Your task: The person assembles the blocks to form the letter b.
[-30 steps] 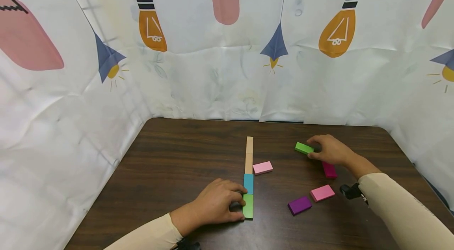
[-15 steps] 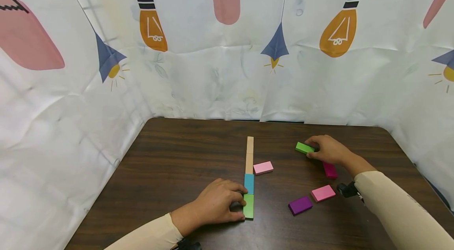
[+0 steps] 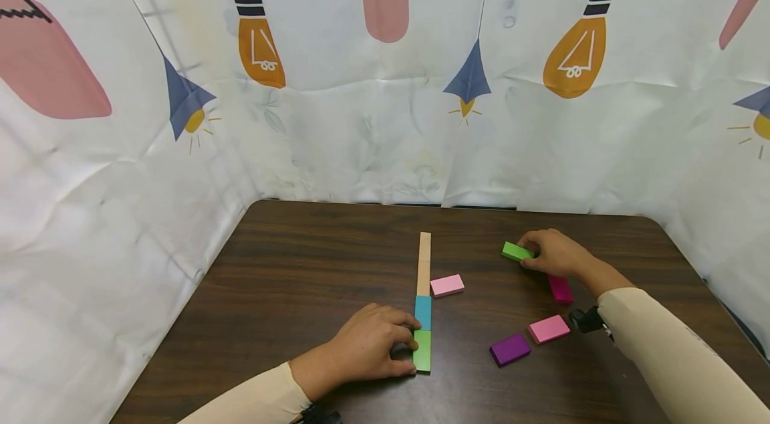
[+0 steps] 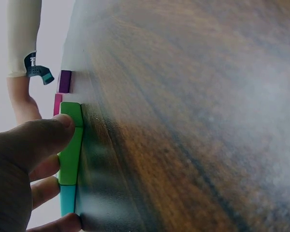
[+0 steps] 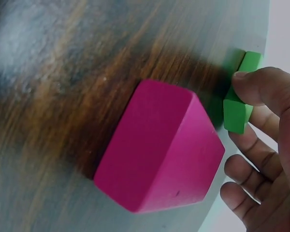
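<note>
A straight row on the table holds two plain wooden blocks (image 3: 424,263), a blue block (image 3: 423,313) and a light green block (image 3: 423,352) at the near end. My left hand (image 3: 367,342) lies at the row's left side, thumb and fingertips touching the light green and blue blocks. Farther right, my right hand (image 3: 556,254) pinches a bright green block (image 3: 515,251) between thumb and fingers; it appears to sit on the table. In the right wrist view the thumb is against that green block (image 5: 236,113), and a magenta block (image 5: 159,145) lies nearby.
A light pink block (image 3: 447,285) lies at an angle right of the row. Another pink block (image 3: 549,329) and a purple block (image 3: 510,350) sit below the right hand. A printed cloth (image 3: 361,143) hangs behind the dark wooden table (image 3: 289,263).
My right hand and forearm have shifted slightly left, with the fingers closer around the bright green block. The left hand and the row stay in place.
</note>
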`<move>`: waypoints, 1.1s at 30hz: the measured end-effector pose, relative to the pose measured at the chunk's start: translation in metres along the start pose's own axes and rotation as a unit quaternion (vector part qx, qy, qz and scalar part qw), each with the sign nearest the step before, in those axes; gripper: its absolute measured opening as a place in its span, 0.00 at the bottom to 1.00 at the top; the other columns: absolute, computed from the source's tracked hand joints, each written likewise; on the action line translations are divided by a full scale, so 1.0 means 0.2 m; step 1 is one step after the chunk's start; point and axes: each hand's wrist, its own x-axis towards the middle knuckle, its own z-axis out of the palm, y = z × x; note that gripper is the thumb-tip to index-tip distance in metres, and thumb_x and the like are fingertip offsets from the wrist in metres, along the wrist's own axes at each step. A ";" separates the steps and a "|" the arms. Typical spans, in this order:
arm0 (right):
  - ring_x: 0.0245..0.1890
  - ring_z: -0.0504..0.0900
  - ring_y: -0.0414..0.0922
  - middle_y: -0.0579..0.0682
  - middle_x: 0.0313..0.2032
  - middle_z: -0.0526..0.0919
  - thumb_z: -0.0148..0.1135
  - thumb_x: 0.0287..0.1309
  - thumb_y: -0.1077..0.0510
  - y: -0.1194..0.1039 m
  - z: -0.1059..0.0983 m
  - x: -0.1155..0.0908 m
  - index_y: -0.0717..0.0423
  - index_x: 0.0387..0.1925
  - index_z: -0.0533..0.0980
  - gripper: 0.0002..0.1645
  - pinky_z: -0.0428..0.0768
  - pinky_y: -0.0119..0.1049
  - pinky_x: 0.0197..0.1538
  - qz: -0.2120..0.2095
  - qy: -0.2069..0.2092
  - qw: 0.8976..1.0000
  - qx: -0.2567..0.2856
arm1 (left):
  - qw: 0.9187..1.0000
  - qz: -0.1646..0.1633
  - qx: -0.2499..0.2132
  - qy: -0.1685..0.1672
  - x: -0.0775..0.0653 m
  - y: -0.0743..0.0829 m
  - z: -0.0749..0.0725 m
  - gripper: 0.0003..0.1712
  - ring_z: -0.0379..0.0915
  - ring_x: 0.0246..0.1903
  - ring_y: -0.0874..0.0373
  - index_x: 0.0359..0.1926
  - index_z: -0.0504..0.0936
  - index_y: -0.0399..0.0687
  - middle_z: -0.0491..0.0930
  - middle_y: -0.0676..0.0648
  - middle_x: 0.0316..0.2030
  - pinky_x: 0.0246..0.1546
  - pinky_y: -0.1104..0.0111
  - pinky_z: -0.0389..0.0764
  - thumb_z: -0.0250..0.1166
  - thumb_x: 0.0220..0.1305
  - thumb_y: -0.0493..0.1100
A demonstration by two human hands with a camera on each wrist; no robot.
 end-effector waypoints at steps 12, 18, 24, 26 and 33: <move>0.50 0.78 0.58 0.54 0.44 0.84 0.73 0.60 0.49 -0.04 -0.01 -0.03 0.55 0.51 0.81 0.21 0.76 0.60 0.51 -0.004 -0.001 1.000 -0.004 | 1.000 0.003 0.003 0.000 0.00 0.00 0.00 0.14 0.78 0.52 0.62 0.41 0.91 0.65 0.82 0.60 0.53 0.47 0.65 0.76 0.75 0.57 0.62; 0.48 0.78 0.55 0.53 0.43 0.83 0.73 0.59 0.49 -0.07 -0.01 -0.05 0.55 0.50 0.82 0.21 0.77 0.57 0.48 -0.009 0.002 1.000 -0.006 | 1.000 0.002 0.004 -0.003 0.00 0.00 0.00 0.14 0.78 0.53 0.62 0.41 0.91 0.65 0.82 0.60 0.54 0.48 0.64 0.77 0.74 0.58 0.62; 0.46 0.78 0.53 0.51 0.41 0.83 0.73 0.58 0.48 -0.09 -0.01 -0.06 0.53 0.49 0.82 0.21 0.78 0.55 0.47 -0.011 0.008 1.000 -0.013 | 1.000 -0.001 -0.001 -0.007 0.00 -0.01 0.00 0.14 0.78 0.53 0.62 0.42 0.91 0.65 0.82 0.60 0.54 0.49 0.63 0.77 0.74 0.58 0.62; 0.46 0.78 0.53 0.50 0.41 0.83 0.74 0.58 0.48 -0.10 0.00 -0.07 0.53 0.49 0.82 0.21 0.78 0.55 0.47 -0.015 0.008 1.000 -0.016 | 1.000 -0.003 -0.003 -0.011 0.00 -0.01 0.00 0.14 0.78 0.53 0.62 0.42 0.91 0.65 0.82 0.59 0.54 0.49 0.63 0.77 0.74 0.59 0.62; 0.45 0.79 0.50 0.48 0.39 0.83 0.74 0.58 0.47 -0.14 0.00 -0.08 0.53 0.49 0.82 0.22 0.79 0.53 0.46 -0.024 0.005 0.999 -0.021 | 1.000 -0.005 -0.007 -0.015 0.00 0.00 0.00 0.14 0.78 0.53 0.62 0.43 0.91 0.65 0.82 0.59 0.54 0.50 0.63 0.77 0.74 0.59 0.62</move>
